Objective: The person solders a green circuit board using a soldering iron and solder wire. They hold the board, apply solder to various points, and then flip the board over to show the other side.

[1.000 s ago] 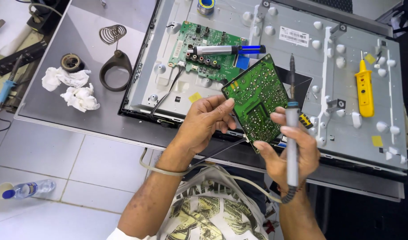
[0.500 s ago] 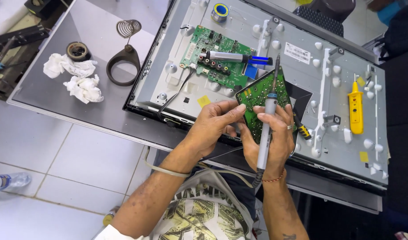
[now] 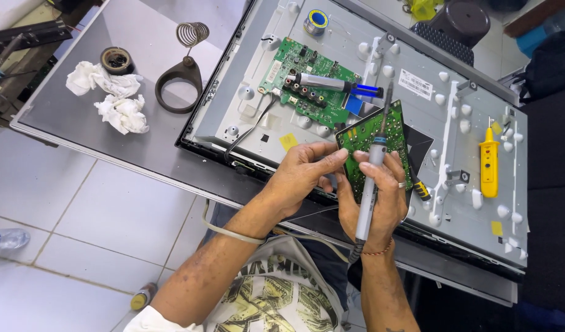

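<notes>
- Two hands on one small green circuit board (image 3: 390, 138), raised off the opened flat-panel chassis (image 3: 454, 123) and tilted on edge.
- Left hand (image 3: 301, 175): fingers curled, tips closed onto near-left edge of board; thumb side facing right hand.
- Right hand (image 3: 381, 197): wrapped behind and under board, fingers (image 3: 396, 175) narrow, pinning both board and grey soldering iron (image 3: 370, 184) against palm.
- Board position: directly beyond both sets of fingertips, rising up and away from them; long axis near upright, leaning slightly right.
- Iron long axis: almost parallel to board's long axis, tip (image 3: 388, 98) pointing away past top edge of board, cable end down at wrist.
- Key relation: iron lying along board face rather than across it; tip well above fingers, not clearly touching any joint — contact impossible to judge.
- Nearer hand: both touching; right carrying the board's weight from beneath, left merely steadying at edge.
- Beyond left fingertips: larger green main board (image 3: 307, 86) fixed in chassis, silver-and-blue pen-shaped tool (image 3: 331, 83) lying on it.
- Far right of right fingers: yellow tester (image 3: 488, 163) on panel.
- Well left of left fingers: coil iron stand (image 3: 181, 77), crumpled white tissues (image 3: 110, 95), on grey table (image 3: 79, 138).
</notes>
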